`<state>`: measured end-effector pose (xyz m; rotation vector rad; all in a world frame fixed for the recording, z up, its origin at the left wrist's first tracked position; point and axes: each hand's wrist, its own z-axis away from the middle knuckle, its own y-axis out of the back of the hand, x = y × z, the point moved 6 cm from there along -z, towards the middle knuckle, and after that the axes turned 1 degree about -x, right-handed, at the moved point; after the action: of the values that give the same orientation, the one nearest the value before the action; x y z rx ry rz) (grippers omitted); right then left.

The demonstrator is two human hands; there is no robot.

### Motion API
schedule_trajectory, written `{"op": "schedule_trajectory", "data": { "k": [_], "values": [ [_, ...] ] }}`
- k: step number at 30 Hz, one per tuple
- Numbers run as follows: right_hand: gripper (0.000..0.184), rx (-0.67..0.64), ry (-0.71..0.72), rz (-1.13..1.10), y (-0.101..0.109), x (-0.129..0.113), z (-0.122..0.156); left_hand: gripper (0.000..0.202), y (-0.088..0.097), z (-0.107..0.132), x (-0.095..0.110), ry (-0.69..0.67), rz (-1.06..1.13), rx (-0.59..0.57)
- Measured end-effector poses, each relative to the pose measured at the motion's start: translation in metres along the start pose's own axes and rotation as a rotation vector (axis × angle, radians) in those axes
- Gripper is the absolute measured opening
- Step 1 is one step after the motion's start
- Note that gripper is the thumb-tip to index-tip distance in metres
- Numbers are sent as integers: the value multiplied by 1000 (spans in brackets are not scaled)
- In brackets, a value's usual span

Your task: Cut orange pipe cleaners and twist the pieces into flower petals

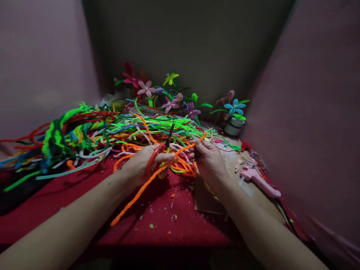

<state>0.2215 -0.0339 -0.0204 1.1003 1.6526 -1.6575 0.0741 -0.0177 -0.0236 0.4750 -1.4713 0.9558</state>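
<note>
My left hand [143, 163] is closed around a pair of scissors [154, 157] with a red handle, its dark blades pointing up and away. An orange pipe cleaner [144, 185] passes across the left fingers, one end hanging toward the front of the table. Near its other end, my right hand [209, 157] pinches the same pipe cleaner between thumb and fingers. More orange pipe cleaners [185, 168] lie under and between the hands. Behind them spreads a large heap of pipe cleaners [157, 127] in green, red, white and other colours.
A pink glue gun [261, 182] with a black cord lies on cardboard [209, 200] at the right. Pipe-cleaner flowers [146, 88] stand at the back, and a small jar [234, 126] sits back right. Scraps dot the red tablecloth [157, 228]. Walls close in both sides.
</note>
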Motion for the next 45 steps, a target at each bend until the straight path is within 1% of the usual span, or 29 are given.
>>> {"op": "schedule_trajectory", "data": {
  "k": [3, 4, 6, 8, 10, 12, 14, 17, 18, 19, 21, 23, 25, 28, 31, 34, 38, 41, 45],
  "values": [
    [18, -40, -20, -6, -3, 4, 0, 19, -9, -3, -4, 4, 79, -78],
    [18, -49, -27, -4, -4, 5, 1, 19, -10, -4, -5, 10, 104, -85],
    [18, -61, -43, 1, -6, 7, 3, 16, -12, -4, -7, 28, 144, -62],
    [18, -64, -54, 18, -8, 6, 4, 13, -12, -2, -6, 39, 135, -24],
    [19, -47, -55, 59, -8, 5, 6, 9, -15, 2, -2, 29, 50, -32],
    [18, -20, -52, 98, -6, 4, 7, 12, -18, 5, 3, 13, -81, -38],
    [15, 2, -29, 109, -5, 3, 7, 12, -19, 8, 9, -2, -192, 4],
    [15, 26, -13, 77, -4, 3, 6, 25, -15, 8, 18, -55, -304, 117],
    [16, 36, -20, 64, -3, 3, 6, 28, -15, 7, 21, -70, -334, 130],
    [17, 41, -33, 53, -3, 4, 6, 31, -14, 6, 22, -77, -360, 124],
    [17, 43, -50, 27, -3, 3, 4, 33, -14, 3, 25, -69, -392, 68],
    [17, 40, -35, -16, -3, 1, 3, 34, -12, 1, 26, -39, -428, -2],
    [17, 28, -23, -56, -2, -1, 1, 35, -8, -1, 28, -13, -467, -29],
    [13, 0, -47, -70, -3, 0, 1, 37, -1, -4, 28, -14, -499, -24],
    [10, -16, -58, -45, -4, 2, 1, 39, 4, -6, 24, -36, -476, -32],
    [10, -22, -68, -18, -5, 4, 2, 41, 9, -5, 19, -43, -479, -33],
    [7, -24, -126, 8, -4, 8, 3, 44, 16, -1, 20, -77, -497, -18],
    [6, -25, -176, -11, -4, 11, 3, 44, 18, 1, 23, -112, -588, -1],
    [4, 16, -209, -32, -2, 13, 3, 40, 17, 2, 26, -170, -741, -10]
  ]
}}
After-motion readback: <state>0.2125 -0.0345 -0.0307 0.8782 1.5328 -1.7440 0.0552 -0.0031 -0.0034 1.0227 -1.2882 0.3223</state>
